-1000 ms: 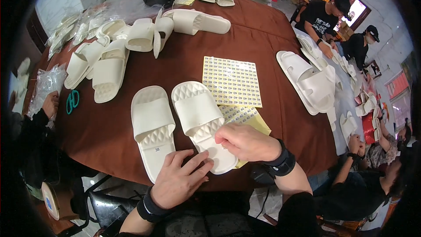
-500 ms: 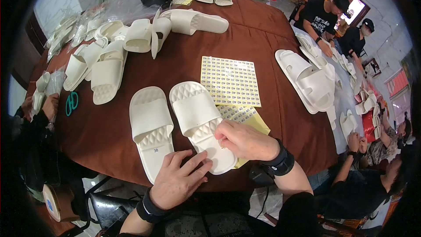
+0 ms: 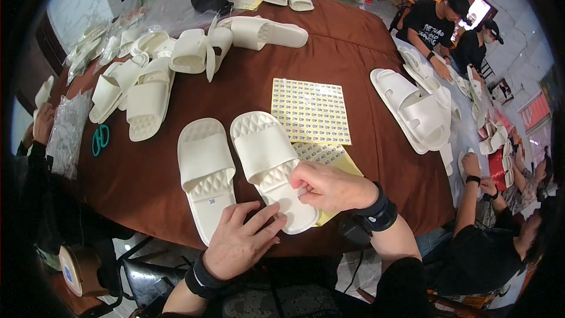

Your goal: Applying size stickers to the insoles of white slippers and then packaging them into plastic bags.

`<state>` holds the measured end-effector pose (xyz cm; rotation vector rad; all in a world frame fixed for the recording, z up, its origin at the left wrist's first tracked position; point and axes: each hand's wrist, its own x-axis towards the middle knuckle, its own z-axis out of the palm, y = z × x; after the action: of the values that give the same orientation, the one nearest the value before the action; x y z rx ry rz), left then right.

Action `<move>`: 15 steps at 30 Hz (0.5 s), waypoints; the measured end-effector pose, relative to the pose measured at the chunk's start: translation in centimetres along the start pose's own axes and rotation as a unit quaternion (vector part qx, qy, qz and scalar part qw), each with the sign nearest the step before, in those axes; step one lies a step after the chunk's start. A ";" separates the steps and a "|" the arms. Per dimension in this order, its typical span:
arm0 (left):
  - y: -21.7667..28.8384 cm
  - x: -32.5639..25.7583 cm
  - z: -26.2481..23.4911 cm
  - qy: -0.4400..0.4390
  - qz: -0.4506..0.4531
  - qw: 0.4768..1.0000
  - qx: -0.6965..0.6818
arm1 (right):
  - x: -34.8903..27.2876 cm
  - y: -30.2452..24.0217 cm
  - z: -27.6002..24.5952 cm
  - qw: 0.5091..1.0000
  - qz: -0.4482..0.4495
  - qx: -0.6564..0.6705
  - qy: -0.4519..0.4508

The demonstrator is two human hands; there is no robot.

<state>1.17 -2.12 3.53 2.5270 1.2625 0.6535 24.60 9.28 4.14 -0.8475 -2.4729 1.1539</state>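
Note:
Two white slippers lie side by side on the brown cloth, toes away from me. The left slipper [image 3: 205,156] has a small printed sticker [image 3: 212,202] on its heel. My left hand [image 3: 244,240] is open, fingers spread, its fingertips over the heel of the right slipper [image 3: 263,148]. Above that heel my right hand [image 3: 336,186] is closed in a pinch, and a small dark-marked sticker shows at its fingertips. Partly under my right hand is a yellow sticker sheet [image 3: 329,159]. A fuller sticker sheet [image 3: 311,112] lies just beyond it.
White slippers [image 3: 150,97] crowd the far left, some in clear bags. Teal-handled scissors [image 3: 100,140] lie at the left. Another slipper pile [image 3: 415,109] is at the right edge of the brown cloth [image 3: 400,200]. Co-workers handle slippers on several sides.
My right hand has lifted and turned slightly, and a dark mark now shows at its fingertips. My left hand stays put. At the far left, a co-worker's hands and slipper have moved up.

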 end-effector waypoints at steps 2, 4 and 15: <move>0.1 0.0 -0.1 -0.001 0.000 1.000 0.001 | 0.0 0.0 -0.3 0.999 0.015 0.038 -0.022; 0.2 0.1 -0.3 0.002 0.002 1.000 0.003 | -0.1 -0.1 -0.5 0.993 0.043 0.109 -0.013; -0.8 -0.5 0.2 0.018 0.026 0.999 0.001 | 0.3 0.2 -0.5 0.999 0.030 0.024 0.012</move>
<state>0.52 -2.05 2.88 2.5696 1.2121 0.7112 24.64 9.85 4.30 -0.9219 -2.4049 1.2112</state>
